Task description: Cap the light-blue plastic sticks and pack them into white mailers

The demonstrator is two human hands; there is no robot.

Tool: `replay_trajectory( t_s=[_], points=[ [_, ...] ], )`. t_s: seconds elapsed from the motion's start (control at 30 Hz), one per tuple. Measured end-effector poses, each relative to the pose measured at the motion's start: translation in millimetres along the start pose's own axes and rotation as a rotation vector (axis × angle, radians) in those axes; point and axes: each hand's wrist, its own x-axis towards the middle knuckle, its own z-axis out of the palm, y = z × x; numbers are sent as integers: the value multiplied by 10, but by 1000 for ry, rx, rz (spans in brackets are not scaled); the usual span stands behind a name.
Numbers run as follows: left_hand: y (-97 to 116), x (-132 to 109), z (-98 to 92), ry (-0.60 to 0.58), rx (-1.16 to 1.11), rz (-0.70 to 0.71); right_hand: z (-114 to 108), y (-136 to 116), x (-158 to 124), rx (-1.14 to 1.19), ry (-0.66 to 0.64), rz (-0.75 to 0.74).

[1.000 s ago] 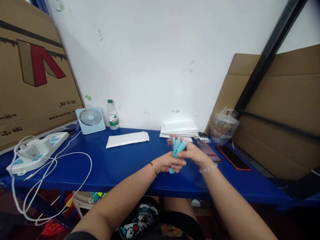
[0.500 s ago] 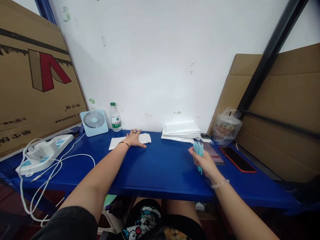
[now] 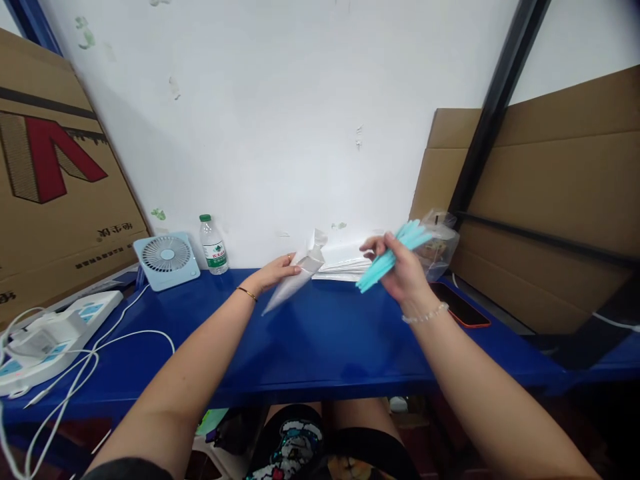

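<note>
My left hand (image 3: 278, 272) grips a white paper packet (image 3: 298, 270) by its left side. The packet is lifted and tilted over the blue table (image 3: 320, 340), its upper end crumpled. In my right hand (image 3: 403, 270) is a bundle of several light turquoise strips (image 3: 395, 253), pinched between thumb and fingers and slanting up to the right. What exactly the strips are, I cannot make out. Behind and between the hands lies a stack of white packets (image 3: 345, 260) against the wall, partly hidden by the held packet and my right hand.
A small blue fan (image 3: 167, 260) and a water bottle (image 3: 214, 248) stand at the back left. Near the left edge lies a power strip (image 3: 65, 340) with loose white cables (image 3: 135, 333). A phone (image 3: 463, 305) and a plastic-wrapped cup (image 3: 437, 250) are at the right, beside cardboard (image 3: 565, 220).
My left hand, flat on the white packet before, has picked it up and moved right. My right hand has raised the turquoise strips and tilted them. The view has shifted to the right.
</note>
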Motion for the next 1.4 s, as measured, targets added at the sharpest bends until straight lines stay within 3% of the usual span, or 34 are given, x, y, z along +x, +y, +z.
replay_trajectory(
  t_s=[0.1,0.23,0.37,0.57,0.8,0.93,1.07,1.17,1.27,1.4],
  points=[
    [93,68,367,-68,-341,82,220,-235,206,51,66,-136],
    [107,101,704,-116,-572,113,490,-404,298,59,51,-252],
    [62,104,855,-149,-716,93,647,-264,244,-59,-48,-158],
    [-76,120,967,-164,-905,90,664,6,144,-282,-260,187],
    [-23,74,1010,-202,-965,150,612,-71,161,-291,-340,211],
    [-60,-19,960,-143,-837,85,498,10,251,-351,-320,68],
    [-157,-83,908,133,-771,-17,317,137,335,-372,-172,-217],
    [-179,-99,894,192,-808,-44,189,138,314,-347,-274,-227],
    [-173,-100,884,30,-857,-113,86,84,240,-398,-487,-204],
    [-158,-76,860,-409,-1023,-229,-19,127,168,-436,-596,-140]
  ],
)
